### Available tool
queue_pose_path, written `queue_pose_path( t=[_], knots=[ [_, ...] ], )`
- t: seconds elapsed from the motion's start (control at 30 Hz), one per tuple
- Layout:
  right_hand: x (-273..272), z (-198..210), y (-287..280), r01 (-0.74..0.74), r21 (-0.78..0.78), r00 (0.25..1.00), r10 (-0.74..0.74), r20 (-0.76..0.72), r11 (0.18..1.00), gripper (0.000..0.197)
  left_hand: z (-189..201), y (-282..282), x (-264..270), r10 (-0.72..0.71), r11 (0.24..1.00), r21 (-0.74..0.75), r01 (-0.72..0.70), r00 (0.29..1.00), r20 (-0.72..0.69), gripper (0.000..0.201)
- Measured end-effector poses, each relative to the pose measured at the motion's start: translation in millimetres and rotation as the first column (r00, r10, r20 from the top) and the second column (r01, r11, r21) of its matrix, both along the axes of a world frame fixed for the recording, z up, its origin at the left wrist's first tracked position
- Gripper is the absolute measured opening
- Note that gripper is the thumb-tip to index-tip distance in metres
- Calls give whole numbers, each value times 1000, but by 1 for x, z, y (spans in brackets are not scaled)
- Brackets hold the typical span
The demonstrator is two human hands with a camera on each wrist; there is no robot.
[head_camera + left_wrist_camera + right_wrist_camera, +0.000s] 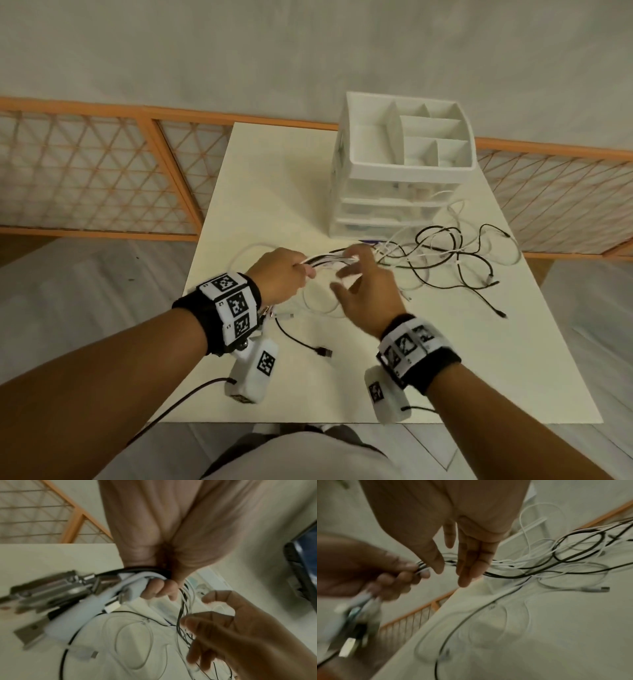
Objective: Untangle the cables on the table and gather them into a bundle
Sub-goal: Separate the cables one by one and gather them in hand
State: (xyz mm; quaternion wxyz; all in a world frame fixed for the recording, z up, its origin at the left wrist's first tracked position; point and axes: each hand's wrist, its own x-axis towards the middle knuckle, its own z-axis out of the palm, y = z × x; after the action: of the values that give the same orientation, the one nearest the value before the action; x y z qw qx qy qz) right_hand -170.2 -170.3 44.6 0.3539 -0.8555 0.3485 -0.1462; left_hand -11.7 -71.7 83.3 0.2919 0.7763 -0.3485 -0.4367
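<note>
My left hand [284, 274] grips a bunch of black and white cables [325, 261] above the table's middle; several USB plugs [51, 588] stick out behind its fist [159, 589]. My right hand [359, 291] hovers just right of it with fingers spread and straight [467, 563], against the cable strands without closing on them. From the bunch the cables run right into a loose tangle [455, 260] on the table. A black cable end with a plug [322, 351] lies near the front.
A white drawer organiser [400, 171] with open top compartments stands at the back right of the cream table [267, 192]. An orange lattice fence [102, 171] runs behind the table. The wrist cameras' leads hang below both wrists.
</note>
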Motion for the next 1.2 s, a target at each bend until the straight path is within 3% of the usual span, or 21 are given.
queue_pose_path(
  t=[0.07,0.17,0.23,0.33,0.43,0.5,0.57,0.67,0.77,0.93,1.07,1.2],
  knots=[
    [-5,-25,18,-158,-17,982,155,-107,987,30,-6,3,2,165,986,17,-164,984,-72,28],
    [-10,-59,34,-361,58,819,346,-458,931,31,-9,4,1,248,968,80,-237,955,-164,18],
    [-14,-75,41,-386,104,750,377,-544,917,36,-7,3,-1,244,968,97,-230,953,-181,15],
    [-17,-84,44,-384,82,721,354,-595,920,26,-5,0,-2,274,961,104,-256,935,-225,19],
    [-21,-75,31,-261,81,728,251,-638,962,21,-3,-3,-2,310,951,81,-300,905,-290,21],
    [-24,-61,12,-105,74,810,128,-572,992,14,1,-5,0,328,941,50,-334,871,-365,20],
    [-27,-37,-9,68,72,896,-29,-443,995,22,6,-7,1,343,929,27,-368,834,-432,15],
    [-29,8,-25,226,236,971,-200,-131,945,13,18,-12,-2,346,917,18,-398,772,-534,10],
    [-22,37,-13,101,397,987,-142,77,912,11,30,-21,-11,302,922,-6,-386,732,-611,13],
    [-10,33,21,-29,320,994,-5,105,947,12,47,-37,-23,288,899,-77,-431,714,-638,21],
    [-13,28,25,-32,197,996,15,89,980,9,49,-39,-22,314,905,-104,-413,811,-494,19],
    [-14,41,7,64,138,960,-99,262,988,33,52,-36,-16,242,939,-129,-318,880,-409,18]
  ],
)
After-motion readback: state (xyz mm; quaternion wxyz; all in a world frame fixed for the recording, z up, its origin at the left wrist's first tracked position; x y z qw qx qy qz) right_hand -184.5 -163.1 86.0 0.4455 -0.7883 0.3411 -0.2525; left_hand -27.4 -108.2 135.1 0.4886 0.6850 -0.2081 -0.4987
